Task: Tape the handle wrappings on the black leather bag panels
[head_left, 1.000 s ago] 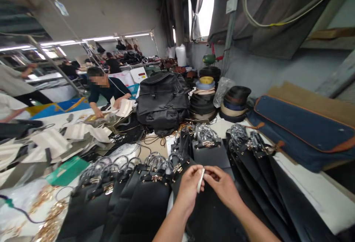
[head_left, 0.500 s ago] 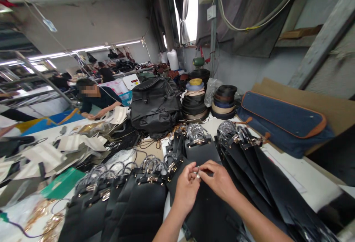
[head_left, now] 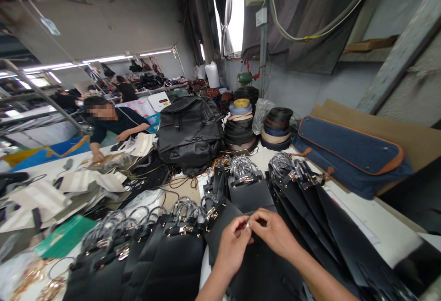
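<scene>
My left hand (head_left: 234, 239) and my right hand (head_left: 274, 231) meet fingertip to fingertip in the lower middle of the view. Both are closed in a pinch on a small whitish piece (head_left: 248, 224), too little of which shows to tell its kind. Beneath them lies a black handbag (head_left: 257, 269), its body partly covered by my hands and forearms. Another black handbag (head_left: 250, 195) with a gold clasp and wrapped handles lies just beyond. Rows of similar black handbags (head_left: 172, 259) lie to the left, and more black handbags (head_left: 320, 218) fan out on the right.
A black backpack (head_left: 189, 131) stands behind the handbags, beside stacked strap rolls (head_left: 239, 128). A navy bag (head_left: 351, 147) lies at right. Left are pale cut pieces (head_left: 37, 200), a green box (head_left: 64, 236) and gold hardware (head_left: 51, 287). A co-worker (head_left: 113, 119) leans over the table.
My hands have come closer together and sit slightly lower, still pinching. The view has shifted a little to the right. The co-worker's one arm now reaches down to the table.
</scene>
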Available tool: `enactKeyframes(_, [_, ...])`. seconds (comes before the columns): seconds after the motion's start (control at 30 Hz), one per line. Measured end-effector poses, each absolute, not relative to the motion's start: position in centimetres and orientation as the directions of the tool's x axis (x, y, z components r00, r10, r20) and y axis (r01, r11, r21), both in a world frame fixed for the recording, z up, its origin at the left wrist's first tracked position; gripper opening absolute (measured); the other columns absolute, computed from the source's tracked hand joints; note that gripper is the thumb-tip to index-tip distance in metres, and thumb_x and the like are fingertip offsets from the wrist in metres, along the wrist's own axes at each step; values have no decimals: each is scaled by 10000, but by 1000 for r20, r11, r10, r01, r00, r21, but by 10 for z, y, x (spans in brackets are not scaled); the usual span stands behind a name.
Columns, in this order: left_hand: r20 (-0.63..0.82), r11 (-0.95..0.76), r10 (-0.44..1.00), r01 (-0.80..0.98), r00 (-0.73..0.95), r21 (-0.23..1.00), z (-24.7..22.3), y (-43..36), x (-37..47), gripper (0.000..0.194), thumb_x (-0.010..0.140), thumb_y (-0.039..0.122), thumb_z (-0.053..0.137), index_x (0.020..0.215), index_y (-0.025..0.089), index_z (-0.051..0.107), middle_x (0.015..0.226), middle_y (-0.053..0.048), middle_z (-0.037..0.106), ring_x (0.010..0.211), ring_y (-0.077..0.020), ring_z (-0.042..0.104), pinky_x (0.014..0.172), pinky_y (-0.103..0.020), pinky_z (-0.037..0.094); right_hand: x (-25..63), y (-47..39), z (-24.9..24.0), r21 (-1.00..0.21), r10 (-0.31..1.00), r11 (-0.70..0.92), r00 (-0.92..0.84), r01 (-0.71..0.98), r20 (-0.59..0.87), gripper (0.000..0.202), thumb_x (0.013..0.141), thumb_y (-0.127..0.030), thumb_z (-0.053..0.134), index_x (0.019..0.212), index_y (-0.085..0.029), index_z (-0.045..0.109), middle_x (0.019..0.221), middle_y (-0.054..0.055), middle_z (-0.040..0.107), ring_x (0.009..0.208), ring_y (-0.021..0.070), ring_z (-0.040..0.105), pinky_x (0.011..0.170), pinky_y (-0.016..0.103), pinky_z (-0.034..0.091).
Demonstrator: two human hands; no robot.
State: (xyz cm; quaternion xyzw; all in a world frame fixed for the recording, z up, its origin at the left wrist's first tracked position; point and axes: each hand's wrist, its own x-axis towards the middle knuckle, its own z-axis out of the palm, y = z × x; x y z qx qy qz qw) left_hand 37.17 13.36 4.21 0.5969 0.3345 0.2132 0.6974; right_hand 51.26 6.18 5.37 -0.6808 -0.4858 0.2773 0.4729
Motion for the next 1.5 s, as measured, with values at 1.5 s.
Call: enactKeyframes(1.5, [-565, 755, 470, 23, 678, 656, -1, 197, 407, 232, 790, 389, 636, 786, 173, 549, 624, 36, 518, 499, -105, 490, 531, -286, 486, 574, 138, 40, -972, 723, -116, 689, 204, 58, 253, 836, -466, 591, 810, -220, 642, 1052, 70, 653, 1014, 242, 581, 930, 361, 423])
